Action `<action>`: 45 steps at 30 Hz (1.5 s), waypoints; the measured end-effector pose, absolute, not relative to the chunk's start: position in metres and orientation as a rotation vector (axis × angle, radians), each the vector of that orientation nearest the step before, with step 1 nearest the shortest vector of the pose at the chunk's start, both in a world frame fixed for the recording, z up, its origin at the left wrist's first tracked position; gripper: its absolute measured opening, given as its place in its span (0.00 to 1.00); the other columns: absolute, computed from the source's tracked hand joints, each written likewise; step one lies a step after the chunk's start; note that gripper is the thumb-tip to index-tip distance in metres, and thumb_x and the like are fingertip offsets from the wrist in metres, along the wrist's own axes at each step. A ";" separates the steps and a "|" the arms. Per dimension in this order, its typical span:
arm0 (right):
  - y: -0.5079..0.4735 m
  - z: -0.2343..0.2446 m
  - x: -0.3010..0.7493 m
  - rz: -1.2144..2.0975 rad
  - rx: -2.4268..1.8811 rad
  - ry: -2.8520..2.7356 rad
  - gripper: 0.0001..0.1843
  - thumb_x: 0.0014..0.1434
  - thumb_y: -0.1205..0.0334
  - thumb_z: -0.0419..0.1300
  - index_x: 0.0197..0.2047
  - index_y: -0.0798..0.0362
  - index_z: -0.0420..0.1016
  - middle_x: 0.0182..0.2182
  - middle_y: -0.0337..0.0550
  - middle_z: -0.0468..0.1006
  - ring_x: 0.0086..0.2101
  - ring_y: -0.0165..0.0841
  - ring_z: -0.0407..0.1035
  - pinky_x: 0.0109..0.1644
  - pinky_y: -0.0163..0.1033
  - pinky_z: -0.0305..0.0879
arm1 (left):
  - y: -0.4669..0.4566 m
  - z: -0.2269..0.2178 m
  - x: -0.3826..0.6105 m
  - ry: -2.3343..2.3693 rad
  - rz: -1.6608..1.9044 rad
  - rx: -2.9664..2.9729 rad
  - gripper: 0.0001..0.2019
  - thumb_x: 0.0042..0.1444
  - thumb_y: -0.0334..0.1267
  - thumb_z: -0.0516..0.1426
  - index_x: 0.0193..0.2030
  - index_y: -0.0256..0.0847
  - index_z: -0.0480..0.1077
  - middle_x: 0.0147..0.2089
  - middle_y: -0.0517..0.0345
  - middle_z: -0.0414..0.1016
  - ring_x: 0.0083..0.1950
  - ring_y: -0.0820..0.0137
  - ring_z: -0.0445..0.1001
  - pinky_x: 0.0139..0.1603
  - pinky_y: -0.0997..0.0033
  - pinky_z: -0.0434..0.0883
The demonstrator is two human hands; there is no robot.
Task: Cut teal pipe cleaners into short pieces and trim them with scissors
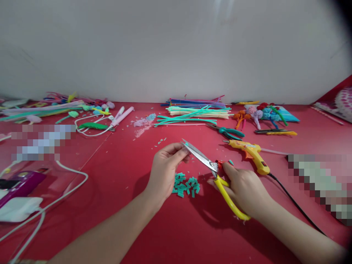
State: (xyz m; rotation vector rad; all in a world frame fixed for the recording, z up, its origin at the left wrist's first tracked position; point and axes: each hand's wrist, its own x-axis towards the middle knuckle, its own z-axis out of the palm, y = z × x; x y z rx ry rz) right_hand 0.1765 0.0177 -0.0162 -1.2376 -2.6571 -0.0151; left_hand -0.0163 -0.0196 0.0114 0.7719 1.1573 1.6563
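Note:
My right hand is closed round the yellow handles of a pair of scissors whose steel blades point up and left. My left hand pinches a tiny teal piece at the blade tips, fingers curled together. Below and between the hands lies a small heap of short teal cut pieces on the red table.
A yellow glue gun with a black cord lies right of the scissors. Behind it are green-handled pliers, a bundle of coloured pipe cleaners and small flower shapes. White cables and a purple device sit at left.

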 end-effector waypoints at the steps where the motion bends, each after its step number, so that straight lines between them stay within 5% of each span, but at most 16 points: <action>1: 0.018 -0.016 0.176 -0.008 -1.240 -2.661 0.20 0.53 0.42 0.43 0.25 0.52 0.55 0.13 0.37 0.66 0.15 0.28 0.60 0.20 0.34 0.37 | -0.020 0.011 -0.016 1.149 1.656 0.774 0.03 0.44 0.33 0.58 0.27 0.37 0.71 0.25 0.60 0.69 0.26 0.77 0.66 0.30 0.78 0.64; 26: 0.026 -0.001 0.171 0.023 -1.463 -2.565 0.20 0.51 0.42 0.45 0.26 0.52 0.59 0.14 0.37 0.64 0.17 0.31 0.61 0.21 0.33 0.40 | -0.019 0.007 -0.015 1.135 1.523 0.820 0.05 0.47 0.35 0.56 0.30 0.36 0.69 0.27 0.59 0.68 0.28 0.77 0.65 0.32 0.76 0.63; 37: 0.020 0.014 0.160 1.206 -1.257 -2.089 0.10 0.52 0.57 0.49 0.28 0.54 0.64 0.13 0.31 0.58 0.16 0.24 0.56 0.21 0.30 0.53 | -0.024 0.005 -0.001 1.101 0.991 1.160 0.06 0.49 0.36 0.52 0.27 0.37 0.67 0.22 0.61 0.63 0.24 0.76 0.61 0.26 0.77 0.60; 45: 0.016 0.012 0.158 1.175 -1.271 -2.100 0.07 0.48 0.62 0.50 0.21 0.54 0.59 0.13 0.29 0.56 0.15 0.22 0.53 0.18 0.28 0.47 | -0.027 0.000 0.005 1.288 1.016 1.334 0.05 0.46 0.37 0.55 0.27 0.38 0.69 0.25 0.58 0.63 0.27 0.73 0.63 0.27 0.74 0.61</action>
